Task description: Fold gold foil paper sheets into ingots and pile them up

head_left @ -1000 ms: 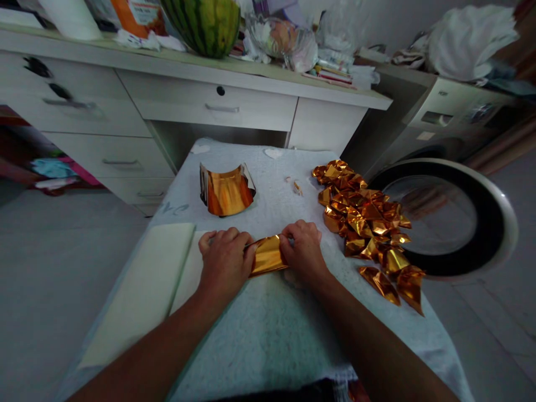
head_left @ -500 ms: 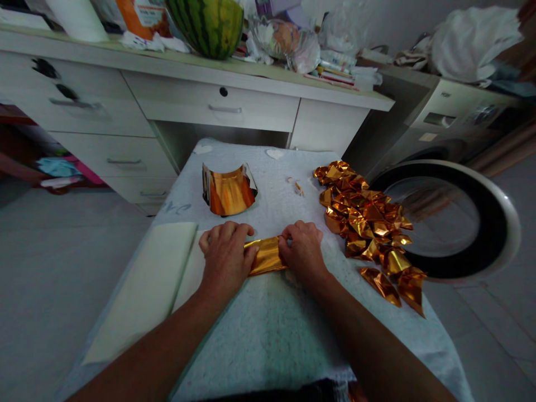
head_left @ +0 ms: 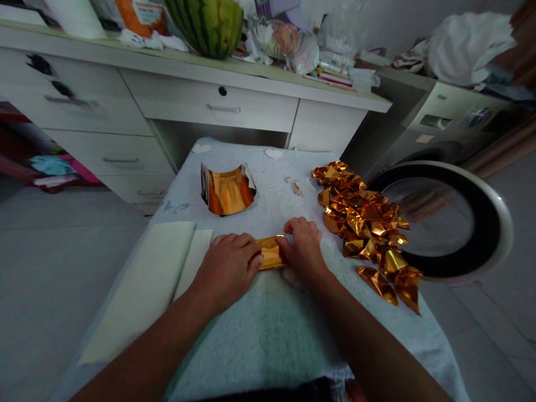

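Note:
A flat folded strip of gold foil paper (head_left: 271,253) lies on the cloth-covered table between my hands. My left hand (head_left: 232,267) covers its left end, fingers together and thumb on the near side. At the right end, my right hand (head_left: 304,249) has its thumb pressed on the strip and its fingers curled at the far edge. Beyond the left hand, a curved stack of gold foil sheets (head_left: 228,192) rests on the cloth. Right of my hands lies a heap of folded gold foil pieces (head_left: 366,215). Both palms are hidden.
Pale paper sheets (head_left: 142,285) lie along the table's left side. Small scraps (head_left: 297,188) sit near the heap. White drawers (head_left: 209,100) stand behind the table, with a watermelon (head_left: 207,28) on top. An open washing machine door (head_left: 439,218) borders the right edge.
My left hand has slid right and flattened over the strip's left end, so less foil shows. My right hand's fingers have lifted slightly, with the thumb now across the foil.

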Tool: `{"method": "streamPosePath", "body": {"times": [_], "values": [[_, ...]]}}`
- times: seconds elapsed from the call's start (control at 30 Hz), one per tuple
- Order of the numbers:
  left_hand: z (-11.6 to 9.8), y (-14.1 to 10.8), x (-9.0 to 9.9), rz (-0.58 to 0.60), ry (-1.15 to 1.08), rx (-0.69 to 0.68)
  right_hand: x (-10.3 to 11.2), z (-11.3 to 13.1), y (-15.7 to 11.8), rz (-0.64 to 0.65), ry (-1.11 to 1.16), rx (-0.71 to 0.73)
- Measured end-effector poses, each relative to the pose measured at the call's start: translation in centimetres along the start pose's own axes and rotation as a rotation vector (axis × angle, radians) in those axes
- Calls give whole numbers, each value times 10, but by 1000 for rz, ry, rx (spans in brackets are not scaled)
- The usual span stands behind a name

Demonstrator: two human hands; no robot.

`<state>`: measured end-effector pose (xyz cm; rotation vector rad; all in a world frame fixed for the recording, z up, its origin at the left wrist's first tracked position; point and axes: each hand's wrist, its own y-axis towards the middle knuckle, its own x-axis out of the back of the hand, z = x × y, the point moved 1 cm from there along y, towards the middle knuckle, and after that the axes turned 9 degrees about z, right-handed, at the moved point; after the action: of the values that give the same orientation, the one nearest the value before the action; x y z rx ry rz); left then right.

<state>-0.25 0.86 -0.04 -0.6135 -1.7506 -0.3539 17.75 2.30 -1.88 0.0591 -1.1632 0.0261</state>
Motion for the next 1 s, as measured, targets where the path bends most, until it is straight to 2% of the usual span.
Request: {"method": "streamPosePath", "body": {"times": [0.17, 0.3, 0.47, 0.63, 0.9, 1.0], "values": [[-17, -10, -6, -25, 223, 7, 3, 2, 6, 134, 9, 197], [-25, -13, -9, -28, 270, 10, 6, 1, 9, 203, -40, 293], [-27, -14, -12, -29, 239, 0, 15, 7, 0, 222, -142, 293], [-32, -15, -19, 19, 188, -48, 21, 16, -11, 198, -228, 283], [-35, -26, -39, -45, 233, -47, 20, 21, -18, 229, -295, 263], [-34, -29, -42, -35, 245, -45, 18, 20, -20, 226, -289, 248]]}}
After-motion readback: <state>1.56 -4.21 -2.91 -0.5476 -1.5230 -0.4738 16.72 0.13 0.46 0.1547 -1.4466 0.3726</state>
